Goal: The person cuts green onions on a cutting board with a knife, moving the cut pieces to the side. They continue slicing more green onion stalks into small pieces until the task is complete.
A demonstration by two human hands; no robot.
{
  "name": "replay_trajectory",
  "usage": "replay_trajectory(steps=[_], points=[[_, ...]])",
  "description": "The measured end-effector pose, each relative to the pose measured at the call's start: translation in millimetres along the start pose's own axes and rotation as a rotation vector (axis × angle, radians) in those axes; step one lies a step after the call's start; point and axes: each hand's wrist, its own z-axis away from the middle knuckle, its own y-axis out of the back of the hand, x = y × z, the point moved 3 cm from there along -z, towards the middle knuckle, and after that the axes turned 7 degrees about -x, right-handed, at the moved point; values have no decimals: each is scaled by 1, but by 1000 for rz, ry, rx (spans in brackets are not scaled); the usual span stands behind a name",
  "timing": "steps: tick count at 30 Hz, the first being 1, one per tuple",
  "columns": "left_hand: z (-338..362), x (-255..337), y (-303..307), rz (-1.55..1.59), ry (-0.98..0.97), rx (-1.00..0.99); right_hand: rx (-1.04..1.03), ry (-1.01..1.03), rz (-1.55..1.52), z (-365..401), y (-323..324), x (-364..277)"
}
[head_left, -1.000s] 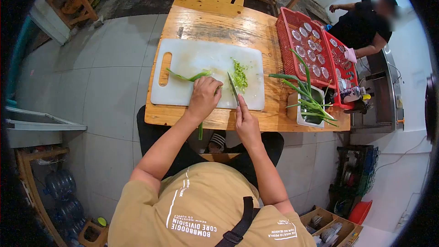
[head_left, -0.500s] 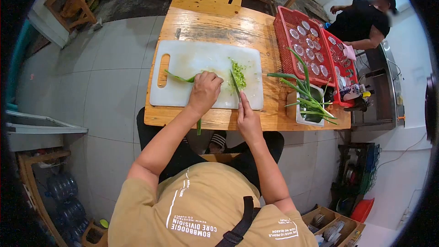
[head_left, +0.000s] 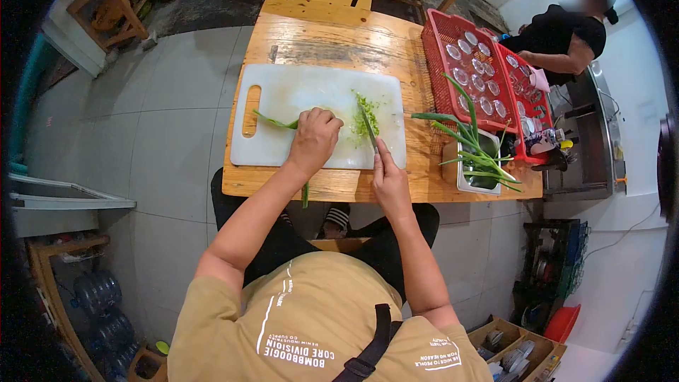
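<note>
A white cutting board [head_left: 283, 148] lies on the wooden table. My left hand [head_left: 315, 136] is closed around a bunch of green onion [head_left: 272, 121], whose ends stick out left of the hand and below it past the table edge. In my right hand [head_left: 390, 173] is a knife [head_left: 367, 124], its blade pointing up and left across a pile of chopped green onion [head_left: 368, 110] on the right half of the board. A gap separates the blade from my left hand.
Long green onions [head_left: 481, 163] lie over a metal container [head_left: 463, 178] at the table's right. Behind it are red baskets [head_left: 440, 88] with clear cups. At the upper right a person [head_left: 566, 39] in black stands by a metal counter [head_left: 598, 148]. A chair stands beyond the table.
The knife has shifted slightly right and its blade now lies over the chopped pile. My left hand has barely moved. The person at the upper right has turned and bent an arm inward.
</note>
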Motion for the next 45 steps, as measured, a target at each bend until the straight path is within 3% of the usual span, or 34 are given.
replay_trajectory(steps=[5,8,10,11,13,14,20,22,27,29,37,42,45], points=[[-3,-2,2,-28,-5,-23,-24,-89,-12,0,4,-6],[-5,-5,-2,-27,-3,-13,59,88,81,-2,0,0],[-6,-5,1,-39,-8,-11,-28,-116,-26,-1,8,-13],[-8,-5,2,-49,-14,-11,-29,-115,-27,-2,2,-6],[-6,-7,-2,-40,-18,-9,92,153,47,-3,-7,4],[-6,-9,-3,-36,-19,-2,91,156,48,-3,-7,8],[0,-5,5,-35,0,-58,35,49,-14,1,-3,2],[1,-3,8,-40,0,-43,-31,-86,-27,9,7,-17],[9,0,19,-15,12,-10,-90,-49,17,39,-9,-19],[12,-1,20,16,38,-49,-54,70,43,40,-22,-5],[14,3,27,41,38,-68,37,35,80,-4,-9,1],[7,17,35,89,20,-89,123,169,337,13,2,-13],[1,32,34,191,-88,-126,137,192,439,22,2,-11]])
